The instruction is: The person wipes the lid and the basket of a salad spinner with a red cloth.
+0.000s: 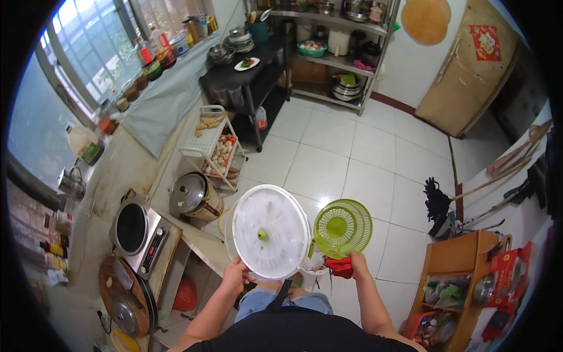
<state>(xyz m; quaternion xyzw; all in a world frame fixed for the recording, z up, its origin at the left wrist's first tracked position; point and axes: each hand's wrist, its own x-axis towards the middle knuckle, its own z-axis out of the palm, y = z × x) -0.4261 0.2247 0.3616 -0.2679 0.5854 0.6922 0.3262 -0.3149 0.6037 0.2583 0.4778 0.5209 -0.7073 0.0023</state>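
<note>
My left hand (237, 276) grips the lower left rim of a large round white salad-spinner part (272, 220) with a small green knob at its centre. A clear plastic edge shows along its left side; I cannot tell whether this is a separate bowl. My right hand (358, 265) is closed on the lower rim of a green slotted spinner basket (337, 227). A red cloth (339, 267) hangs against that hand, below the basket. Both parts are held side by side above the tiled floor, and a bin-like container (314, 268) is partly hidden beneath them.
At left are an induction cooker (154, 240) and a round wooden board (105, 281) bearing a cleaver (122, 273). A lidded pot (189, 193) and a white trolley (206, 138) stand ahead. An orange cabinet (448, 251) and a mop (436, 200) are at right.
</note>
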